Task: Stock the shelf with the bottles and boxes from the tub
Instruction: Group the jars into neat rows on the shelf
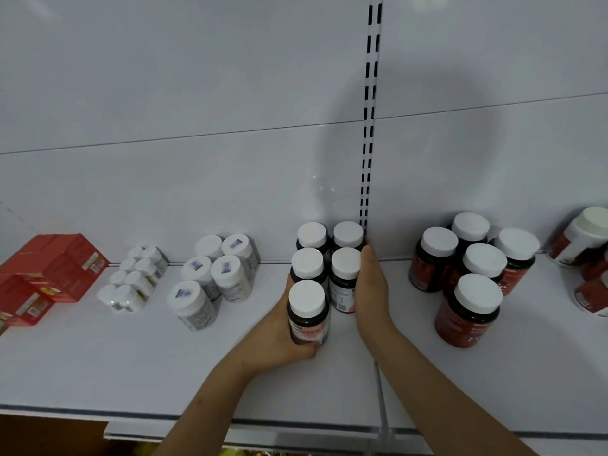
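Note:
On the white shelf stands a cluster of dark bottles with white caps, in two rows running front to back. My left hand grips the front bottle of the left row, fingers curled round its base. Flat along the right side of the right row lies my right hand, its straight fingers touching the front bottle there and reaching toward the back wall. The tub is out of view.
Red boxes sit at the far left, then small white bottles and larger white bottles. Right of my hands stand dark red-labelled bottles, with more at the right edge. A slotted upright runs up the back wall.

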`<state>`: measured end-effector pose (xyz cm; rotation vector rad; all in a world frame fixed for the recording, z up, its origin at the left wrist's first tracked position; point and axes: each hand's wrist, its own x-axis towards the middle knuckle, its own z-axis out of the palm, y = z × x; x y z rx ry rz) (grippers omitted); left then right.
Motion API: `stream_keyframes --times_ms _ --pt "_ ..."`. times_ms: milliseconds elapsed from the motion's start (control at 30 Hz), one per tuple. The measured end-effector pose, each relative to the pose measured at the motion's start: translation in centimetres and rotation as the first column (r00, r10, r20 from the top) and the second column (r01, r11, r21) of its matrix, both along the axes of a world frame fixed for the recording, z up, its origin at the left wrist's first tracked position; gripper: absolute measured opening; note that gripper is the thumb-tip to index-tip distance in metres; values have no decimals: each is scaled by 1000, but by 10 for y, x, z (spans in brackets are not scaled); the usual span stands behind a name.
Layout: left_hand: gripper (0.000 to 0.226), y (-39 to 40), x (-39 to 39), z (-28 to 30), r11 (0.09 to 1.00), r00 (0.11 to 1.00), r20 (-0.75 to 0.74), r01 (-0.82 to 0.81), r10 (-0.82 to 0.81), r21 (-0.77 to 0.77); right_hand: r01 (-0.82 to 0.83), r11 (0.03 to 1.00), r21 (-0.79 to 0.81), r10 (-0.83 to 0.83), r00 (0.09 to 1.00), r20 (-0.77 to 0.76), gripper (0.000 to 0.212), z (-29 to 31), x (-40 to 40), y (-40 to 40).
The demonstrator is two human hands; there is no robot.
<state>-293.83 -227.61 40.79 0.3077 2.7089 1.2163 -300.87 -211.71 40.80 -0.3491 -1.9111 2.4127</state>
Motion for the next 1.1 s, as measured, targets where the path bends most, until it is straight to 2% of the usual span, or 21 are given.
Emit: stream_keyframes --times_ms 100,233,333,467,567,633,700,767,867,933,1000,1100 --pt "62 -1 0 5 999 999 17 27 -27 17 10 999 34 -9 1000 -9 85 -3 -2 0" --pt "78 -4 5 4 998 1000 25 -6 4 57 7 998 64 -5 999 -37 57 -4 1 1" --pt "75 -11 8 -3 997 998 40 -46 44 66 8 997 73 -5 999 -46 54 -1 2 2" --pt "103 -12 14 7 987 997 63 -59 50 147 37 991 132 -21 993 -119 27 15 11 12" --pt "124 -19 24 15 970 992 60 -121 111 213 76 967 243 -19 974 -228 34 26 25 23" --pt "108 -24 30 24 949 978 6 -203 208 241 122 929 350 -9 952 -307 32 33 32 31" --pt "76 -24 33 37 919 946 -120 -253 301 303 180 893 412 5 913 -409 25 44 39 39" --pt "52 -15 30 54 883 874 -270 -297 404 363 237 868 435 19 862 -507 23 62 47 52" --pt "27 14 24 86 850 739 -445 -341 506 402 344 840 419 -16 788 -616 23 89 54 82" --pt "13 42 22 108 869 698 -527 -324 486 373 420 800 428 -50 758 -650 23 102 54 109" --pt "14 72 17 125 914 703 -589 -256 399 314 488 723 489 -71 757 -650 22 109 49 141" --pt "17 114 -4 130 961 753 -601 -162 267 224 463 626 628 -91 843 -530 24 102 33 191"
